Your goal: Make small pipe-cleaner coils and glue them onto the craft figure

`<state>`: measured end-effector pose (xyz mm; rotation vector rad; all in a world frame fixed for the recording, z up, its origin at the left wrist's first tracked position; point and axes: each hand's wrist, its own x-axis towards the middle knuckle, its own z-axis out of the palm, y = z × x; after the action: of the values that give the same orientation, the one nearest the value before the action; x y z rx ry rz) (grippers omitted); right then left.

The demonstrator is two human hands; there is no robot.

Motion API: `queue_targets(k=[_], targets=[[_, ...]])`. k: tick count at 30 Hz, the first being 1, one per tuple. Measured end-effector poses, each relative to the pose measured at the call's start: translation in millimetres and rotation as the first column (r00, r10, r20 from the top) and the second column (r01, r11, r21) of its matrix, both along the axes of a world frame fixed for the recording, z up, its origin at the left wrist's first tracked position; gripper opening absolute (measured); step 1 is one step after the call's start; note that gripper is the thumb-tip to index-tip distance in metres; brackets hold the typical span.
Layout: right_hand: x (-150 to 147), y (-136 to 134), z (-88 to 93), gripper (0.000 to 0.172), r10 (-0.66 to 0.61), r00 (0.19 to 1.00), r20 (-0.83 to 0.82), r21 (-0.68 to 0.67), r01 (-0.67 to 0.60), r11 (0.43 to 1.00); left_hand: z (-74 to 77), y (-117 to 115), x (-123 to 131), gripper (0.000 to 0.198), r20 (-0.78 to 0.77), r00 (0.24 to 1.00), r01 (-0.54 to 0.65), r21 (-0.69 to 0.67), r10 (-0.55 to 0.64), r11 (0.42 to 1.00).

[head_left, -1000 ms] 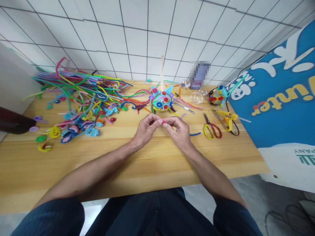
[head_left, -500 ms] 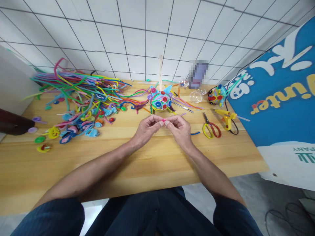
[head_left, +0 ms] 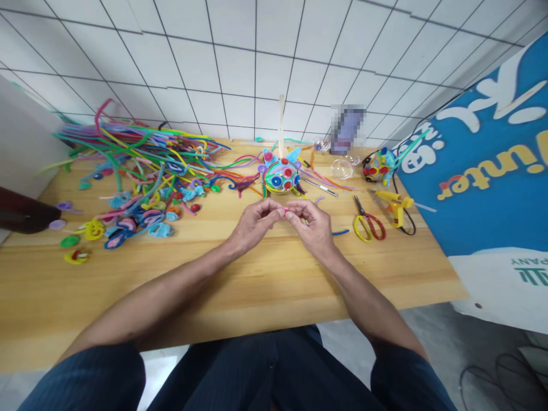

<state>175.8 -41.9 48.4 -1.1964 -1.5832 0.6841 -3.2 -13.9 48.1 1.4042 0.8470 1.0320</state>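
Observation:
Between my fingertips, over the middle of the table, is a small pink piece (head_left: 285, 212), likely of the same fuzzy stem material; most of it is hidden. My left hand (head_left: 259, 225) pinches it from the left with thumb and forefinger. From the other side my right hand (head_left: 311, 225) pinches it too, fingers curled. Just beyond my hands sits a colourful fish-like ornament (head_left: 280, 174) with blue and red round discs, light-blue pointed parts and a pale strip standing up behind it.
Pipe cleaners (head_left: 141, 140) lie heaped at the back left, with coiled shapes (head_left: 122, 231) in front. Scissors (head_left: 368, 220), a yellow glue gun (head_left: 396, 206), a second ornament (head_left: 379, 165) and clear plastic domes (head_left: 341, 169) are on the right. A dark cylinder (head_left: 25, 212) juts in at left.
My hands stay almost in place, both still pinching the pink piece; the right fingers shift slightly. The whole view drifts a touch.

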Motion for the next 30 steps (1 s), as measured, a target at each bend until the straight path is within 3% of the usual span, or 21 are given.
queue_targets(k=[7,15,23,30], targets=[[-2,-2,-2.1,0.018,-0.019,1.0,0.003,-0.004,0.019,1.0,0.3,1,-1,0.026,-0.008,1.0,0.018,-0.038,-0.018,0.999],[-5,-3,-9.4,0.018,-0.057,0.993,-0.1,-0.043,0.053,0.998,0.7,2,0,0.035,0.011,0.999,0.052,-0.068,-0.051,0.996],[-2,3,-1.2,0.025,-0.026,0.963,-0.267,-0.174,-0.022,0.985,-2.5,5,2,0.035,0.059,0.997,0.058,-0.113,-0.052,0.992],[4,8,3.8,0.031,0.037,0.967,-0.251,-0.154,-0.078,0.985,-6.1,6,3,0.035,0.068,0.997,0.027,-0.12,-0.019,0.992]])
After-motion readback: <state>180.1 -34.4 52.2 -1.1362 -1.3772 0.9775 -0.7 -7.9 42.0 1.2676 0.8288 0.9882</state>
